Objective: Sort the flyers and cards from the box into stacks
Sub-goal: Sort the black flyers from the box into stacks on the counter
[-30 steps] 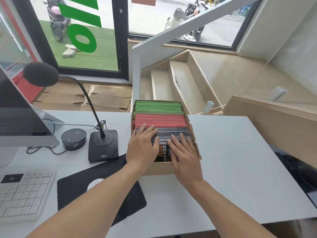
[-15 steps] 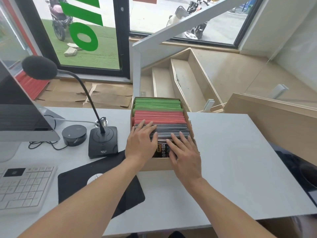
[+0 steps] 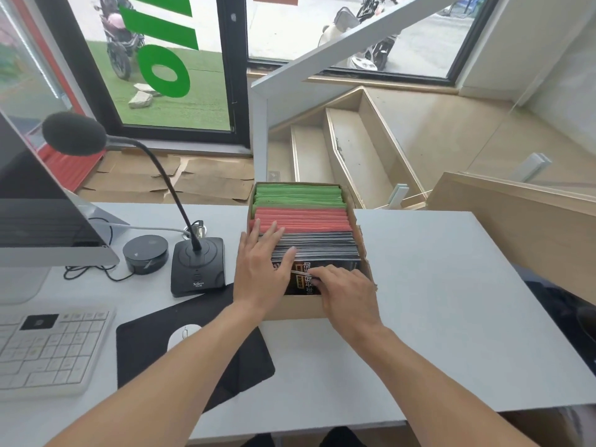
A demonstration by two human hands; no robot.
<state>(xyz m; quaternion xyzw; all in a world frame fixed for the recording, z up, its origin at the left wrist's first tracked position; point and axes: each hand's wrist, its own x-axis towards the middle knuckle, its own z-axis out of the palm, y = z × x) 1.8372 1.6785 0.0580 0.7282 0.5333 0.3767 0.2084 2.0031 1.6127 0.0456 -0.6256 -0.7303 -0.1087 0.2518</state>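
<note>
One cardboard box (image 3: 292, 307) sits on the white counter (image 3: 435, 301), its long axis running straight away from the person, the near short wall just below both hands. Inside, the flyers and cards stand on edge in three colour blocks set one behind another along that axis: black cards (image 3: 317, 248) nearest the hands, red flyers (image 3: 304, 219) beyond the fingertips, green flyers (image 3: 298, 196) farthest. Single sheets are too tightly packed to count.

The left hand (image 3: 261, 266) lies flat over the left side of the box, fingers straight and spread, tips reaching the red block, thumb laid across the edges of the black cards; it grips nothing. The right hand (image 3: 343, 293) is at the near right of the box, fingers curled down onto the front black card (image 3: 306, 275), which leans back with its printed face upward. Whether that hand actually pinches the card cannot be told.

To the left of the left hand stand one gooseneck microphone (image 3: 196, 266) and one round black puck (image 3: 145, 253); nearer the left forearm lie one black mouse pad (image 3: 225, 366) with one white mouse (image 3: 183, 334) and one white keyboard (image 3: 48, 346).
</note>
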